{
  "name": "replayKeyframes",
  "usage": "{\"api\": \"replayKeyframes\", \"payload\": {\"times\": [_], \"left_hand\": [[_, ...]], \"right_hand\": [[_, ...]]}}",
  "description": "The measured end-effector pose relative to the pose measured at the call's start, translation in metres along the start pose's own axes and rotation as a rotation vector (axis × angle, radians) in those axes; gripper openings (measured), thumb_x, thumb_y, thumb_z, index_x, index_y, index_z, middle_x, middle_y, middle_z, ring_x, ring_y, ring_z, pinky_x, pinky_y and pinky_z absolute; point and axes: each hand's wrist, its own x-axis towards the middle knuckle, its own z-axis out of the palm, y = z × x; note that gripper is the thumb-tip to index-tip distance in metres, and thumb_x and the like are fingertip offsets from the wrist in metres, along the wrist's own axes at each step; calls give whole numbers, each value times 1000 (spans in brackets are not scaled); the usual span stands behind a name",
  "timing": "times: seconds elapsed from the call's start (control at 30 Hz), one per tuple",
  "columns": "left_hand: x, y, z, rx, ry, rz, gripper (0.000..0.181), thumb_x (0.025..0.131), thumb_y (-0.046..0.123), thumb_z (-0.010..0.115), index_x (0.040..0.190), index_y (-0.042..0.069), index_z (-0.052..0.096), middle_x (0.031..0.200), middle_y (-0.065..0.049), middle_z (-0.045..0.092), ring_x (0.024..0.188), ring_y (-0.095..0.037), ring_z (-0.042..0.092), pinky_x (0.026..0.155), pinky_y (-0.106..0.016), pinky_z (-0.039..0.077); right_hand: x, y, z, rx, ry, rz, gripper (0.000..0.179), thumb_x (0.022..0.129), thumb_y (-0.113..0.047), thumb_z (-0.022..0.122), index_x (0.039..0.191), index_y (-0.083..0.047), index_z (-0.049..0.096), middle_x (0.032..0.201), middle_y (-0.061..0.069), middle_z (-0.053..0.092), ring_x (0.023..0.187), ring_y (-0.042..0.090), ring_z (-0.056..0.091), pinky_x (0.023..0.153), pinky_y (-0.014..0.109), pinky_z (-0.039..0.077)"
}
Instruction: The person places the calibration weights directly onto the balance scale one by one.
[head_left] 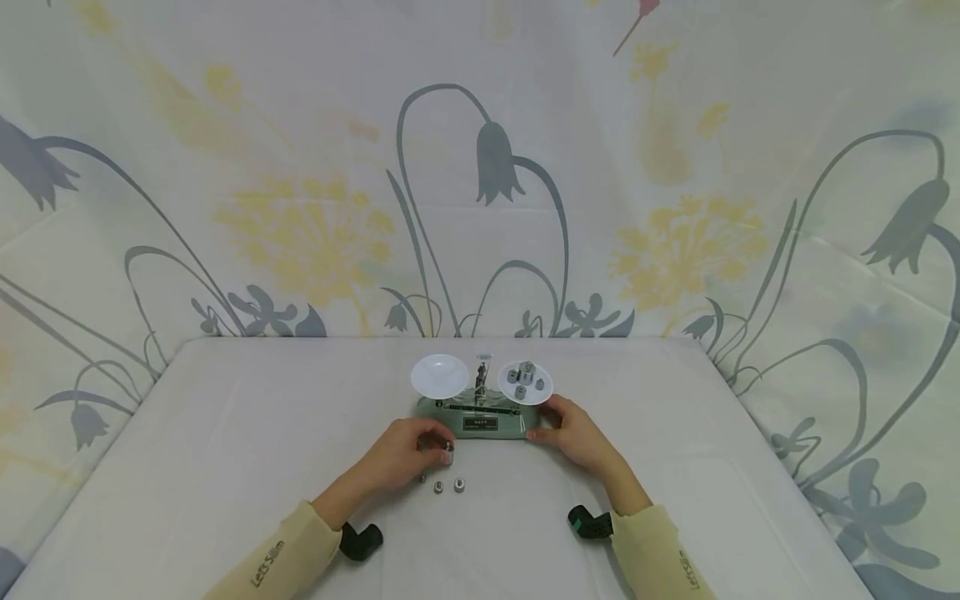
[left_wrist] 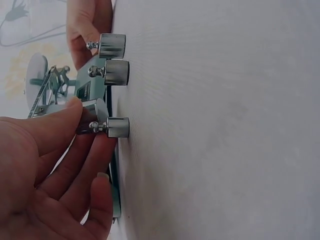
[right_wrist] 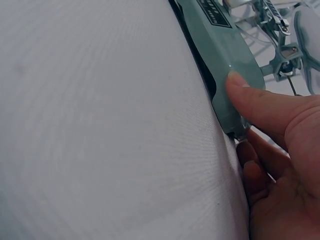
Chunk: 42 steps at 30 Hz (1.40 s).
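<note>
The weight point(head_left: 447, 451) is at the tips of the left hand point(head_left: 401, 454), just in front of the scale point(head_left: 480, 423). Looks like shiny metal, so I'd guess it's heavy for its size, totally stiff and kinda slippery on the sides. Best hold is probably up top: the three smaller weights point(head_left: 459, 484) have little knobs point(left_wrist: 92, 72), but fingers hide that part here. Left hand has thumb and fingers closed on it in a pinch; can't tell if its bottom touches the tabletop point(head_left: 300, 417). Right hand point(head_left: 573, 429) is gripping the end of the scale's base point(right_wrist: 227, 57), thumb on the front, fingers curled behind. The base seems solid but the ruled bar point(head_left: 498, 409) is likely touchy, so holding low makes sense imo. Smaller weights stand just on the person's side of the left hand. Left pan point(head_left: 439, 377) is beyond that hand; right pan point(head_left: 532, 397), just past the right hand, carries several other weights point(head_left: 527, 372).
</note>
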Motion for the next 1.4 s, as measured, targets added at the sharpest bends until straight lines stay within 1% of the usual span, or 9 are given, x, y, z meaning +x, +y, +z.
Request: {"api": "replayKeyframes", "payload": {"times": [0.33, 0.4, 0.47, 0.63, 0.73, 0.9, 0.97, 1.13, 1.4], "left_hand": [[-4, -1, -5, -54, 12, 11, 17, 88, 12, 76, 105, 7, 72, 94, 6, 69, 89, -13, 66, 78, -28, 54], [-5, -1, -7, -55, 15, 19, 18, 88, 12, 76, 105, 7, 72, 95, 5, 70, 90, -13, 67, 79, -28, 54], [-5, -1, -9, -54, 19, 22, 18, 89, 12, 76, 105, 7, 72, 96, 5, 70, 91, -14, 67, 80, -29, 55], [-7, 0, -13, -51, 26, 14, 17, 89, 12, 75, 105, 7, 71, 97, 5, 70, 93, -16, 67, 81, -30, 55], [-9, 0, -16, -51, 31, 16, 17, 89, 13, 75, 105, 8, 71, 98, 4, 70, 94, -16, 67, 81, -30, 55], [-14, 2, -20, -45, 49, 20, 15, 90, 13, 74, 104, 10, 71, 99, 6, 70, 95, -15, 67, 80, -30, 54], [-16, 4, -22, -44, 59, 19, 14, 90, 12, 74, 104, 11, 71, 99, 7, 70, 94, -14, 67, 79, -29, 54], [-21, 10, -28, -51, 82, 19, 14, 90, 9, 74, 103, 11, 71, 98, 6, 70, 94, -14, 67, 79, -29, 55], [-25, 22, -38, -57, 97, 47, 15, 90, 10, 74, 105, 9, 70, 99, 5, 70, 92, -15, 66, 78, -28, 56]], "right_hand": [[-2, -5, 0, -25, 13, 2, 54, 82, -7, 80, 130, 1, 58, 134, 19, 58, 134, 38, 45, 112, 53, 33], [-4, -11, 1, -30, 17, 0, 53, 82, -4, 79, 130, 3, 58, 133, 21, 58, 133, 40, 45, 111, 54, 33], [-7, -22, 0, -33, 15, -8, 51, 82, -1, 78, 128, 6, 57, 132, 24, 58, 132, 43, 46, 110, 55, 34], [-12, -42, -4, -40, -3, -5, 47, 83, 2, 76, 125, 9, 57, 129, 26, 58, 130, 45, 47, 110, 55, 35], [-10, -34, -2, -33, 6, -4, 48, 83, 1, 76, 126, 9, 57, 130, 26, 58, 131, 44, 46, 110, 55, 34], [-3, -7, 1, -20, 16, 1, 53, 82, -3, 79, 130, 4, 57, 133, 21, 58, 133, 40, 45, 112, 53, 33], [-1, -2, 1, -18, 8, 2, 53, 82, -6, 80, 130, 2, 58, 133, 19, 58, 133, 38, 46, 112, 52, 34], [-2, -2, 0, -4, 1, -7, 54, 81, -10, 81, 129, 0, 59, 131, 17, 60, 132, 37, 47, 111, 53, 34], [-2, -4, -1, -14, 3, -8, 54, 81, -10, 81, 129, 0, 59, 130, 17, 60, 131, 38, 48, 110, 53, 35]]}}
